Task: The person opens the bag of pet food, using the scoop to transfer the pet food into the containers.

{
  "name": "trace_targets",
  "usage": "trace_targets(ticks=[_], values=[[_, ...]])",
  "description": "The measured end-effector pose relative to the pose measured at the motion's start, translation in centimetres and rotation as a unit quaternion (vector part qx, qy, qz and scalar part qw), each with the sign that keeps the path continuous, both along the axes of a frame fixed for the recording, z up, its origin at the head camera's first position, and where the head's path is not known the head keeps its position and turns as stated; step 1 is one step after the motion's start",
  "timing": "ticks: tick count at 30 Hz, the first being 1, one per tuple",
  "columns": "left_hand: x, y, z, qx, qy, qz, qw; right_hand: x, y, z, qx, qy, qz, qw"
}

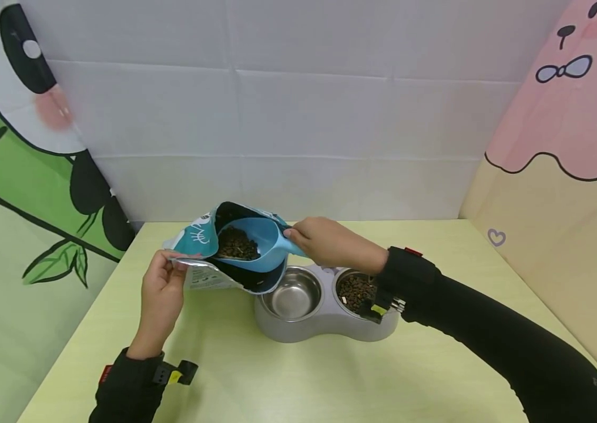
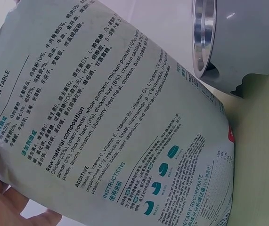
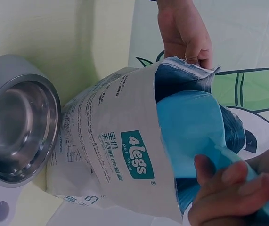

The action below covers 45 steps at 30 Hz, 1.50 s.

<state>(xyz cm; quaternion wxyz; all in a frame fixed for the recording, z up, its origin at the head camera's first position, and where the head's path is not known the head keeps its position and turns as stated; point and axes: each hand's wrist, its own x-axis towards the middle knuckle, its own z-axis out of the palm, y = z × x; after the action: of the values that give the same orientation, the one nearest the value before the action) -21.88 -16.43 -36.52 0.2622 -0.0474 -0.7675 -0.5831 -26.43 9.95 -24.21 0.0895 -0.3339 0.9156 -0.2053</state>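
Note:
My left hand pinches the open rim of a teal and white pet food bag, which leans with its mouth toward me. In the bag's mouth lies a blue scoop holding brown kibble. My right hand grips the scoop's handle. The left wrist view shows the bag's printed back with my left fingers at its edge. In the right wrist view, the bag's front reads "4legs pet food", and my right fingers curl round the blue handle.
Just beyond the bag stands a grey double feeder. Its left steel bowl holds no kibble; its right bowl contains kibble, partly hidden by my right wrist. A pale yellow table lies beneath, with a white sheet behind.

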Motion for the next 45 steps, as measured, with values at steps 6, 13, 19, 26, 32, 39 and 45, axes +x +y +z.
trace_targets(ticks=[6, 13, 19, 26, 32, 39, 45], values=[[0.0, -0.1, 0.0, 0.001, -0.002, 0.000, 1.0000, 0.1, 0.3, 0.2, -0.003, -0.010, 0.005, 1.000], [-0.1, -0.1, 0.0, 0.004, 0.002, -0.001, 1.0000, 0.3, 0.5, 0.7, -0.006, -0.007, 0.010, 1.000], [-0.1, -0.1, 0.0, 0.006, -0.001, -0.003, 1.0000, 0.4, 1.0, 0.8, -0.017, -0.018, 0.015, 1.000], [-0.2, 0.0, 0.0, 0.000, 0.002, -0.002, 1.0000, 0.4, 1.7, 1.0, -0.024, -0.020, 0.013, 0.999], [-0.1, -0.1, -0.1, -0.003, 0.005, -0.002, 1.0000, 0.7, 2.3, 1.3, -0.029, -0.032, 0.004, 0.999], [-0.1, 0.0, 0.0, -0.002, 0.006, -0.003, 1.0000, 1.1, 3.1, 1.7, -0.035, -0.045, -0.008, 0.998], [-0.2, 0.1, 0.1, -0.008, 0.006, 0.000, 0.9999, 1.4, 4.0, 2.1, -0.033, -0.049, -0.015, 0.998]])
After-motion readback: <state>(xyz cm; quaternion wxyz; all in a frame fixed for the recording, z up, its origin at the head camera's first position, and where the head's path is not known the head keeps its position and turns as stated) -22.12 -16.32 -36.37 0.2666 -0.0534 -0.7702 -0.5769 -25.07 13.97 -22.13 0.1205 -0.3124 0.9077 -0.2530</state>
